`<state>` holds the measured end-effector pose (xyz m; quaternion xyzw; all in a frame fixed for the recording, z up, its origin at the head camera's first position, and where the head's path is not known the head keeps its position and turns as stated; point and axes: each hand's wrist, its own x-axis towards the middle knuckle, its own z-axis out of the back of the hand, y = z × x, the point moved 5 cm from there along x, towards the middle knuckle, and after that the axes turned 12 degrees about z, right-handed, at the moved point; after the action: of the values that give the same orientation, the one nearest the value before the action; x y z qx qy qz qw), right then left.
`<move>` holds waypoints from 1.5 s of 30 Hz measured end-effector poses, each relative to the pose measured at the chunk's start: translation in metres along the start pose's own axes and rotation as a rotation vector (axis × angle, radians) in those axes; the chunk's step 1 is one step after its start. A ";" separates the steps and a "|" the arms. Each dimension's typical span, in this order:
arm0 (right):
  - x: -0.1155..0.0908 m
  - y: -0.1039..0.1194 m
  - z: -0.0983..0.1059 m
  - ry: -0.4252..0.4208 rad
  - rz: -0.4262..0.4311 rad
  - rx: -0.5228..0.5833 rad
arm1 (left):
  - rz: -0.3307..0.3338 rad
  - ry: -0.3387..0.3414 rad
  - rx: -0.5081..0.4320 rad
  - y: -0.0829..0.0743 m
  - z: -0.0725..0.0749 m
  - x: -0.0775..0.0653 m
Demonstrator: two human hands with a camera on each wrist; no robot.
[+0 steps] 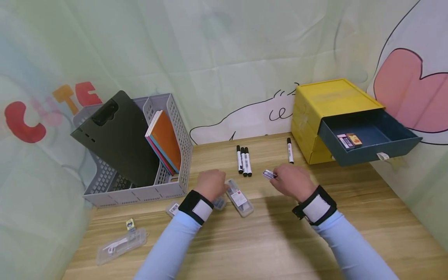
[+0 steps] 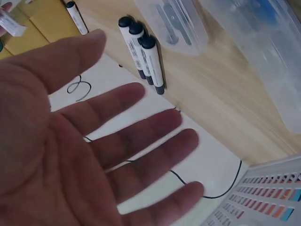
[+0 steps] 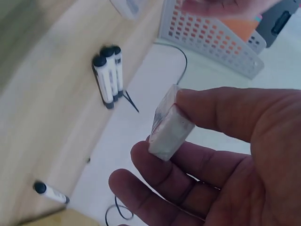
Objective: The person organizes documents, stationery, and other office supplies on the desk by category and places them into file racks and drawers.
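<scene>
My right hand pinches a small white block-shaped eraser between thumb and fingers, held up over the table. In the head view the eraser's printed sleeve shows. My left hand hovers by a clear plastic case; in the left wrist view its fingers are spread and slightly bent, with nothing in them. Another small clear box is partly hidden under the left wrist. Beyond the hands lie three black-capped white markers side by side, and a single marker near the yellow cabinet.
The yellow cabinet at right has a dark blue drawer pulled out, with two small boxed erasers inside. At left, a grey basket holds a black clipboard and notebooks. A clear pencil case lies front left.
</scene>
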<state>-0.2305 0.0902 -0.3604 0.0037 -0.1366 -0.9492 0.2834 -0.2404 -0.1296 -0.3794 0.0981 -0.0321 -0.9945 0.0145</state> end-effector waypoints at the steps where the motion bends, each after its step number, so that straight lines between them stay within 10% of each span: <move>1: 0.000 -0.002 0.004 -0.009 -0.008 0.001 | 0.020 0.008 -0.003 0.003 0.000 0.000; 34: -0.050 -0.101 0.140 -0.366 -0.233 0.030 | 0.105 0.032 0.029 0.017 0.007 -0.002; 45: -0.067 -0.168 0.149 -0.201 -0.527 -0.097 | 0.090 0.009 0.023 0.017 0.004 -0.004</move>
<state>-0.2767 0.2997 -0.2661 -0.0687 -0.1127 -0.9912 0.0117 -0.2368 -0.1466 -0.3735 0.1012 -0.0479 -0.9920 0.0583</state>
